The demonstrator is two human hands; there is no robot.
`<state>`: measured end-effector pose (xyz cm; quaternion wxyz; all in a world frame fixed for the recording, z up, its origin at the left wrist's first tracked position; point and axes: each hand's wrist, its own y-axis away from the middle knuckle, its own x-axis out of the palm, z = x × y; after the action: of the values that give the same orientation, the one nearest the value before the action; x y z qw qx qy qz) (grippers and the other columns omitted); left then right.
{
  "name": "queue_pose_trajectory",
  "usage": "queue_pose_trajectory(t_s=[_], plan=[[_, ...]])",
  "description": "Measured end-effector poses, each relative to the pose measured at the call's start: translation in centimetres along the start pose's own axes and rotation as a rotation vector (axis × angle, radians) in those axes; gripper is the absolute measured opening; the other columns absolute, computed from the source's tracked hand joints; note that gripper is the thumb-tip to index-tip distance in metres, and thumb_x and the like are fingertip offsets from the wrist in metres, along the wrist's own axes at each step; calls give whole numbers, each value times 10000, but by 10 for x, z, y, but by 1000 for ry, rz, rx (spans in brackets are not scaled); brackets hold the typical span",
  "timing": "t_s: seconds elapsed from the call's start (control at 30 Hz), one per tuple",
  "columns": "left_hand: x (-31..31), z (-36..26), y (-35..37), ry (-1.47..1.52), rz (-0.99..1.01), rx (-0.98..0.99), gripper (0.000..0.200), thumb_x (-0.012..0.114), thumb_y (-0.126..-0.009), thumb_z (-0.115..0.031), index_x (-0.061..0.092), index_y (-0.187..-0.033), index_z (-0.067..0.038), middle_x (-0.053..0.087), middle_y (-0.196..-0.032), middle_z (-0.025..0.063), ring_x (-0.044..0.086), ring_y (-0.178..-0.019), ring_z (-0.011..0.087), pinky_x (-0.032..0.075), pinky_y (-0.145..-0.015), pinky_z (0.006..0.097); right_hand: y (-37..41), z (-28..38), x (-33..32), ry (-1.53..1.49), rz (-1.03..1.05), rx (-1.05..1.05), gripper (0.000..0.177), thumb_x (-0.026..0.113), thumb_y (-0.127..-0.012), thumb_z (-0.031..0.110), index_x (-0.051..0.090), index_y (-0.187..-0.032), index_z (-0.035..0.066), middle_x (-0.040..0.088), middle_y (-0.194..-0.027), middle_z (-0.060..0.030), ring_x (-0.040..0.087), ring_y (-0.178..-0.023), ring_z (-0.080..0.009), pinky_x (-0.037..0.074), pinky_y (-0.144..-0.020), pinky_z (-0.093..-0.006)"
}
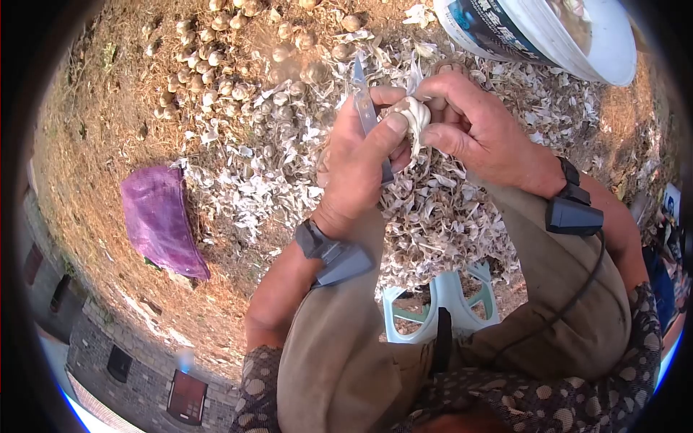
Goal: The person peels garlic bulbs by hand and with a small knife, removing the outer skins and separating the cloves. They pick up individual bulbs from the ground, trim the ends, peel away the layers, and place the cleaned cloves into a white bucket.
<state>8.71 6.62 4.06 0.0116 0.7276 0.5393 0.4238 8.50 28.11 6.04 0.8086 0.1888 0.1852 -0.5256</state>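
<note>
Between my two hands is a white garlic bulb [416, 115], partly peeled, with strips of skin hanging from it. My left hand [364, 148] has its thumb pressed on the bulb's left side, and a knife [364, 101] lies in the same hand, its blade pointing up and away from me. On the right side of the bulb, my right hand [476, 130] pinches its skin between thumb and fingers. Loose garlic skins [447, 224] cover the ground below both hands.
Whole garlic bulbs [209, 68] lie scattered at the upper left. A white bucket [520, 36] stands at the upper right. The purple mesh bag [160, 220] is on the ground at left. A pale plastic stool [447, 307] shows between my legs.
</note>
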Motion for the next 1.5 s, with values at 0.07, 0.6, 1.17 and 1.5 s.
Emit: queue_pose_trajectory(t_s=[0.07,0.6,1.17,1.5], plan=[[6,-3,0,0,-2,16,323,667,-1021,-214,549,-1294,-89,658,-1019,41,562,-765,66,467,-569,208,-2,1,1,-36,-20,-11,422,788,-911,327,605,-1240,136,599,-852,-28,555,-805,-229,361,-801,-415],[18,-14,-1,-122,45,69,360,705,-1005,-283,515,-1155,-17,618,-913,41,533,-673,47,430,-500,210,-7,-1,0,-217,-64,-133,355,652,-1033,362,575,-1175,45,646,-864,-78,641,-710,-213,484,-659,-367],[33,-7,-7,-92,51,137,323,633,-1049,-302,525,-1166,-21,606,-882,48,483,-623,52,400,-517,203,-7,5,-1,-811,-83,243,320,443,-1129,313,544,-1227,25,597,-890,-45,558,-699,-108,457,-574,-297],[5,-13,-1,334,-52,-100,294,585,-1036,-286,520,-1226,-71,632,-1009,81,617,-756,134,410,-527,220,-1,-9,3,-1297,203,408,390,532,-1103,279,489,-1388,15,636,-936,-80,609,-756,-107,533,-629,-263]])
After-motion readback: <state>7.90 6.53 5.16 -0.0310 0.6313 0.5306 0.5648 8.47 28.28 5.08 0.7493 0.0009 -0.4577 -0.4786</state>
